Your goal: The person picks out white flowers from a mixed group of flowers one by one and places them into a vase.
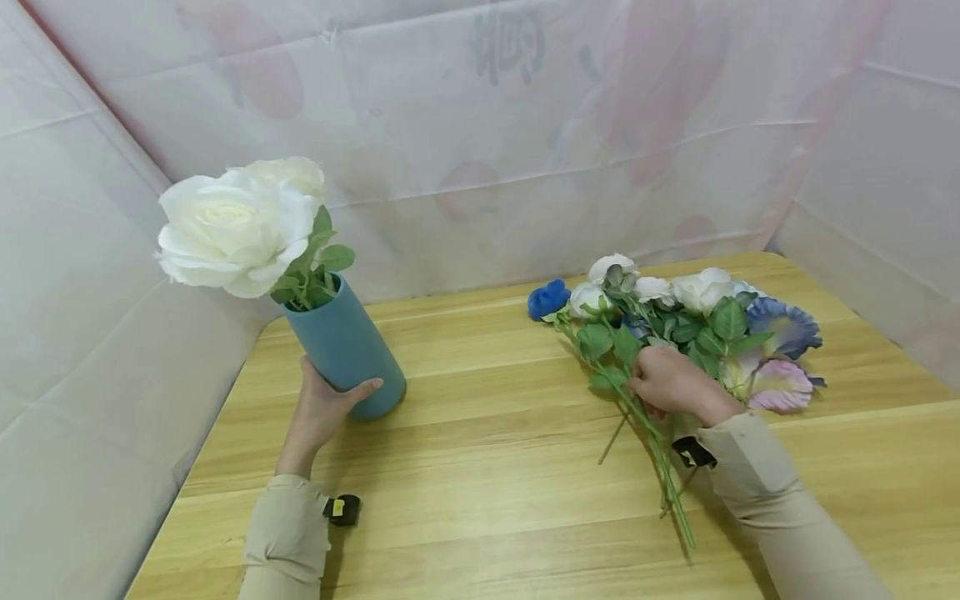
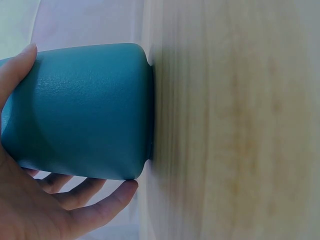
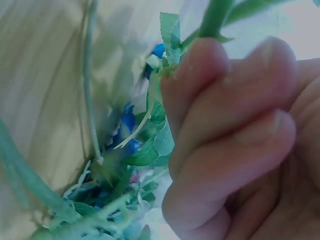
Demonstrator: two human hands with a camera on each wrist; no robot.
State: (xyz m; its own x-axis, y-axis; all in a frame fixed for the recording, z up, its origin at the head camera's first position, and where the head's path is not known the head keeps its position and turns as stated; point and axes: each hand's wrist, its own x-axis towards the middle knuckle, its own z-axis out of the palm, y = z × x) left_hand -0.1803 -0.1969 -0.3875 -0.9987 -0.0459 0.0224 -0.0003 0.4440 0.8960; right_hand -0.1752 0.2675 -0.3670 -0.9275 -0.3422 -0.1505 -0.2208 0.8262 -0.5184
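Right sleeve point(image 1: 795, 500) closest. Left hand point(image 1: 318, 412) grips blue vase point(image 1: 345, 346), left side of table point(image 1: 480, 467); right hand point(image 1: 675, 383) pinches green stem point(image 3: 215, 21) at flower pile point(image 1: 701, 289), right side. Risks: tangled leaves point(image 1: 596, 340) could drag neighbours along; 2 white roses point(image 1: 225, 221) look top-heavy, vase may tip if grip slackens.

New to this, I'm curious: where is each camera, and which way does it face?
Head: worn on the head, facing forward and down at the vase and flowers; left hand and right hand show.
Left wrist: on that wrist, facing the vase's base; left hand shows.
Right wrist: on that wrist, facing a green stem and the right hand's curled fingers.
Shared by head and left wrist: vase, left hand.
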